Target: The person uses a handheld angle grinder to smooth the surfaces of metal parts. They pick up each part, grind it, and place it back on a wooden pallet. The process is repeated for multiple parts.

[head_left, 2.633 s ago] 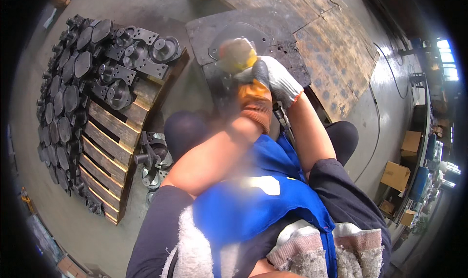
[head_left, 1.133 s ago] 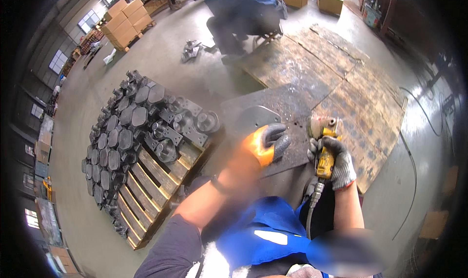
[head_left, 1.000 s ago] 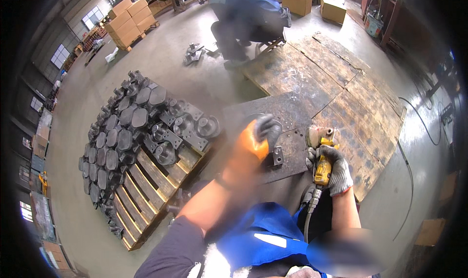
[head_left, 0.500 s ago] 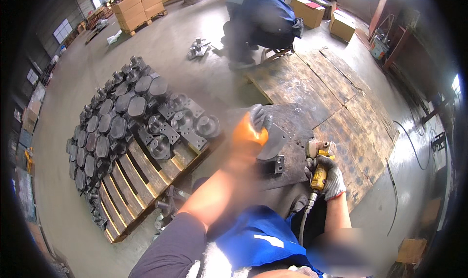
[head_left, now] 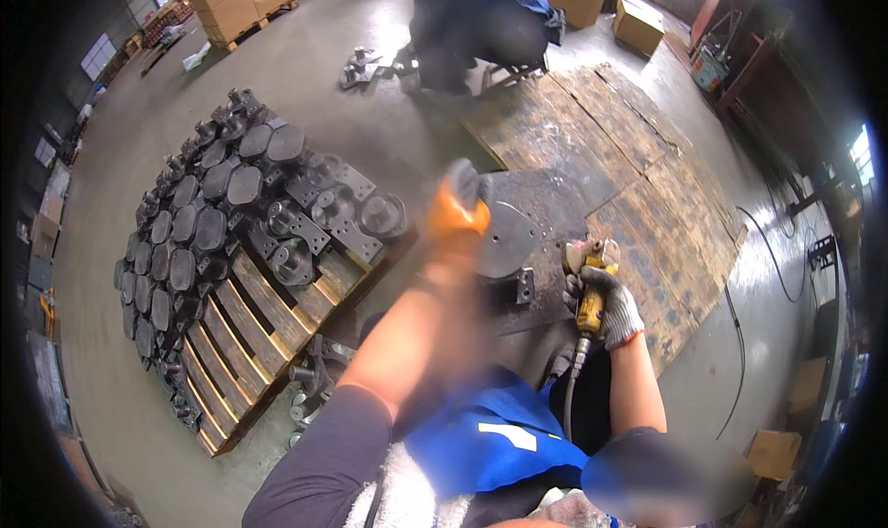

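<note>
- Blue apron [head_left: 490, 426] nearest; the hose [head_left: 573, 394] runs up beside it to the grinder [head_left: 590, 311].
- Right hand [head_left: 612, 304] wraps around the yellow grinder, whose head is at the table's right edge.
- Left hand [head_left: 460, 202], fingers curled, is at the left edge of the plate [head_left: 509, 236]; blur hides whether it grips.
- The plate is over the dark table [head_left: 560, 195]; a drilled block [head_left: 525, 285] shows at its near edge. Left forearm and blur cover the table's near-left part.
- Left: a pallet [head_left: 242, 332] piled with metal parts [head_left: 185, 223].
- Right, beyond the table: stained boards [head_left: 671, 218].
- Farther: a seated person [head_left: 481, 28], then cartons [head_left: 638, 28].
</note>
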Demonstrator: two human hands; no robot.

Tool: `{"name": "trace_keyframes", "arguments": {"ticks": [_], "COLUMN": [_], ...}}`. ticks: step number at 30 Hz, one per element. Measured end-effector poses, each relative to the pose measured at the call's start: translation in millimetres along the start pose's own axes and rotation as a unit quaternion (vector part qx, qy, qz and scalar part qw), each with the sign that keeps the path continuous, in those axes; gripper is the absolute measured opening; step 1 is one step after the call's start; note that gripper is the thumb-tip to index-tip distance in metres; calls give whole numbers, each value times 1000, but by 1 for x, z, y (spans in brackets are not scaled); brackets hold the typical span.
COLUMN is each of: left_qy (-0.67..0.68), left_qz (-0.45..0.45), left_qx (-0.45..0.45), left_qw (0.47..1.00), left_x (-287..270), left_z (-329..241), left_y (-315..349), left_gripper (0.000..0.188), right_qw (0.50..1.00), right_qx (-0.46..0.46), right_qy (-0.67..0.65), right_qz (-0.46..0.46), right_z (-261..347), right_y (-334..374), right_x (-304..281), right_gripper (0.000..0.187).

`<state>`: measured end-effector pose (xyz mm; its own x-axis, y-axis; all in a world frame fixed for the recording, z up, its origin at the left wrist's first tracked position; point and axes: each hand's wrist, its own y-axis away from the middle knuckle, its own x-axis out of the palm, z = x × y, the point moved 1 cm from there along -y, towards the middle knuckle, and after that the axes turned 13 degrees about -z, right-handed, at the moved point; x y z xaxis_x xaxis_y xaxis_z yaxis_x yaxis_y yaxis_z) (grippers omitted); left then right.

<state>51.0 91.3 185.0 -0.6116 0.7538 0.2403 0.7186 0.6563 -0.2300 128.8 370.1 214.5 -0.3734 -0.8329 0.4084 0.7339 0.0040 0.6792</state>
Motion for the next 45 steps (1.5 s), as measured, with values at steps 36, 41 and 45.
{"name": "trace_keyframes", "arguments": {"ticks": [36, 41, 45], "left_qy": [-795, -742, -756], "left_qz": [360, 321, 213], "left_qx": [127, 52, 13], "left_qw": [472, 586, 618], "left_x": [-30, -111, -140], "left_z": [100, 128, 141], "left_y": [-31, -15, -38], "left_gripper": [70, 78, 63], "right_qw": [994, 991, 985], "right_qx": [-64, -40, 3], "right_qy": [-81, -90, -90], "right_qz": [43, 93, 146], "right_z": [21, 10, 9], "right_y": [46, 58, 66], "right_x": [-84, -69, -54], "right_gripper": [27, 31, 36]}}
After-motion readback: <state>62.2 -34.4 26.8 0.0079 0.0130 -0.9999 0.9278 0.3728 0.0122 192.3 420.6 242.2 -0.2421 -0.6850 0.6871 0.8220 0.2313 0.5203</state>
